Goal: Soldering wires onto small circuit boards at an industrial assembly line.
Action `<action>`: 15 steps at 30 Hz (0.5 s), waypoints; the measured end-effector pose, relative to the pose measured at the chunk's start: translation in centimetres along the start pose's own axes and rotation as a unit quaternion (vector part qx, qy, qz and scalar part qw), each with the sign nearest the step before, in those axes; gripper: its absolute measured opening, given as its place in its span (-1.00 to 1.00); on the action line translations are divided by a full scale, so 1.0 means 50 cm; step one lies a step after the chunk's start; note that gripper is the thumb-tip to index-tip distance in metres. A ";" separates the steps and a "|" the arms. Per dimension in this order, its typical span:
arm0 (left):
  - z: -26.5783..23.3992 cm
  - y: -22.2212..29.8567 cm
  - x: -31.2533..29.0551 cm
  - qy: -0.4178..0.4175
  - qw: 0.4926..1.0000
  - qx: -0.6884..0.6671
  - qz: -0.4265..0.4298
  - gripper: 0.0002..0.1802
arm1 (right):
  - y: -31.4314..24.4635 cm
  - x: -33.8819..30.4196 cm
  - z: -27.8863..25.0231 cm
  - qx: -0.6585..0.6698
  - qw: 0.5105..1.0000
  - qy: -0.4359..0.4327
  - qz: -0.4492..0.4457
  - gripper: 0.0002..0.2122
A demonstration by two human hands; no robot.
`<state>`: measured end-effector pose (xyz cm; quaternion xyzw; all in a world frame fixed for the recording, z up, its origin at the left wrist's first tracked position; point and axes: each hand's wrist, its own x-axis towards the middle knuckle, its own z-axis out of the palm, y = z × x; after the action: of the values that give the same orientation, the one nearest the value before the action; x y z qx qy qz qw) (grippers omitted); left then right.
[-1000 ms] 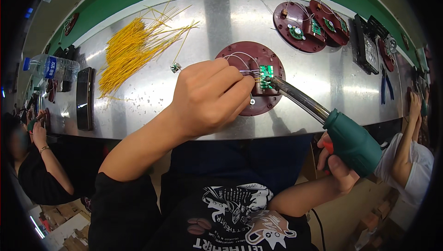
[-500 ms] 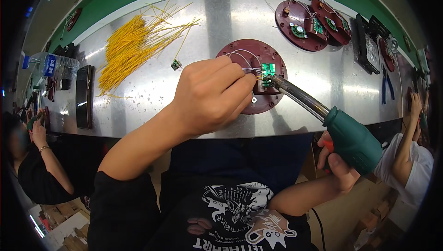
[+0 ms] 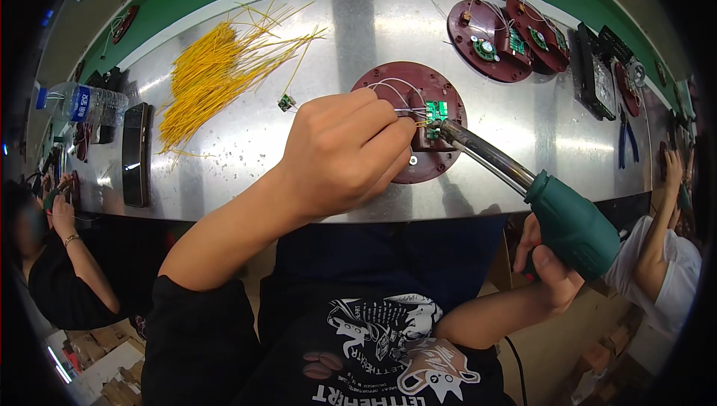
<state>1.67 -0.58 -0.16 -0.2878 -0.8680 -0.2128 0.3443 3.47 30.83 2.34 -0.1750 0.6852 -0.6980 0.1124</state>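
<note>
My left hand [image 3: 345, 153] is closed in a pinch on thin wires just left of a small green circuit board [image 3: 438, 110]. That board sits on a round maroon disc [image 3: 441, 161] lying on the metal table. White wires [image 3: 399, 85] loop over the disc behind my fingers; the pinched ends are partly hidden. My right hand [image 3: 551, 271] wraps round the handle of a green soldering gun [image 3: 571, 225], held over the table's front edge. Its dark tip reaches the lower part of the board, close to my left fingertips. Whether the tip touches a wire is too small to tell.
Yellow wires [image 3: 202, 81] lie in a heap at the left, with a tiny circuit board [image 3: 286, 103] nearby. A phone [image 3: 135, 156] and water bottle [image 3: 89, 105] are farther left. More maroon discs [image 3: 478, 29], black parts [image 3: 594, 77] and blue-handled pliers [image 3: 627, 139] lie right. Co-workers sit both sides.
Both hands and the soldering gun stay almost in place. The red part by my right fingers, plain to see earlier, is now mostly covered.
</note>
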 end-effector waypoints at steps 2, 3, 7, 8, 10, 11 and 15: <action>0.001 0.000 0.000 0.000 1.000 -0.002 -0.001 -0.84 | -0.004 0.000 0.003 -0.003 1.000 0.002 0.006 -0.59; 0.000 0.000 0.000 0.000 1.000 -0.002 -0.001 -0.84 | -0.008 0.001 0.005 -0.007 1.000 0.005 0.013 -0.59; -0.002 0.003 0.000 -0.008 1.000 0.003 -0.008 -0.84 | -0.024 0.000 0.002 -0.010 1.000 0.002 0.023 -0.57; -0.002 0.003 0.000 -0.008 1.000 0.003 -0.008 -0.84 | -0.025 -0.001 0.001 -0.010 1.000 -0.001 0.024 -0.56; -0.002 0.002 0.001 -0.006 1.000 0.001 -0.008 -0.84 | -0.023 -0.002 0.000 -0.015 1.000 0.008 0.017 -0.54; -0.002 0.002 0.002 -0.005 1.000 0.001 -0.006 -0.84 | -0.021 -0.003 -0.001 -0.020 1.000 0.018 0.009 -0.53; -0.005 0.004 0.004 -0.016 1.000 0.006 -0.011 -0.84 | -0.010 0.002 0.001 -0.045 0.997 0.052 -0.031 -0.50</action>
<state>1.79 -0.50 0.18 -0.2794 -0.8777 -0.2069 0.3299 3.44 30.75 2.82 -0.1646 0.7152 -0.6777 0.0471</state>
